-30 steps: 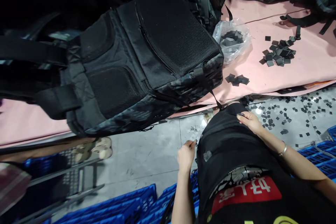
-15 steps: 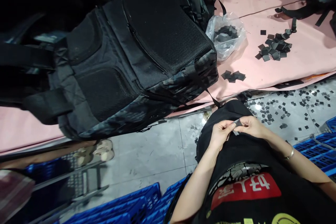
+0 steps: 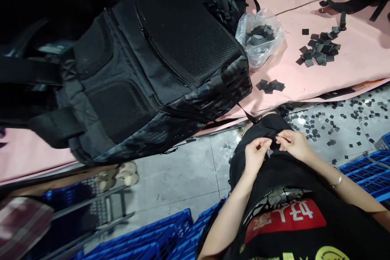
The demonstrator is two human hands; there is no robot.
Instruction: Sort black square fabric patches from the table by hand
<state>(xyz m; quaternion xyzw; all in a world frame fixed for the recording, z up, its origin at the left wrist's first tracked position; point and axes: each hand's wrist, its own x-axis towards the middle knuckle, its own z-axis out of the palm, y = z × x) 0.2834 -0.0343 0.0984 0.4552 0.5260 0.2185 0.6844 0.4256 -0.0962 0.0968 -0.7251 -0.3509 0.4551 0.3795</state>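
My left hand (image 3: pixel 256 153) and my right hand (image 3: pixel 293 143) meet over my lap, against my black shirt. Both pinch a small grey square patch (image 3: pixel 269 151) between their fingertips, the left from below, the right from above. A thin black strap (image 3: pixel 247 114) runs from the large black backpack (image 3: pixel 152 69) on the pink table (image 3: pixel 350 73) down towards my hands. The backpack lies on its side with its mesh panel up and overhangs the table's front edge.
A clear plastic bag (image 3: pixel 258 38) of dark squares lies beside the backpack, with a small pile (image 3: pixel 270 85) and a larger heap (image 3: pixel 321 46) on the pink surface. Many squares litter the grey floor (image 3: pixel 335 124). Blue crates (image 3: pixel 146 239) stand below; someone's sandalled feet (image 3: pixel 122 174) show under the table.
My left hand came up from beside my leg to join the right at my lap. Both now pinch the small patch and have pulled slightly apart on it.
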